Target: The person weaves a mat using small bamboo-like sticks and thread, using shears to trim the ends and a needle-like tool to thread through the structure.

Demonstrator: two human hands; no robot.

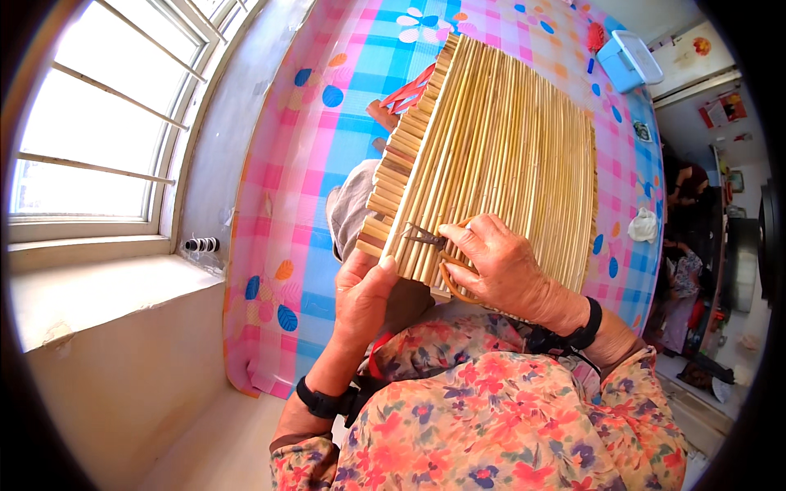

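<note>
A mat of thin straw-coloured stalks (516, 139), laid side by side, lies across my lap and stretches away from me. A pale strip runs along its left side, with short stalk ends sticking out beyond it. My left hand (362, 296) pinches the mat's near left corner, thumb on top. In my right hand (508, 266) is a pair of scissors (427, 237) with dark blades and brownish loop handles. The blades rest over the stalks near the pale strip, a little apart and pointing left. What lies under the mat is mostly hidden.
A pink and blue checked cover (315, 164) spreads beneath me. At left is a barred window (98, 135) above a sill (115, 295), with a black-and-white coil (202, 245) beside it. Red straps (409, 90), a light blue tub (626, 61) and a white crumpled bag (643, 225) lie farther off.
</note>
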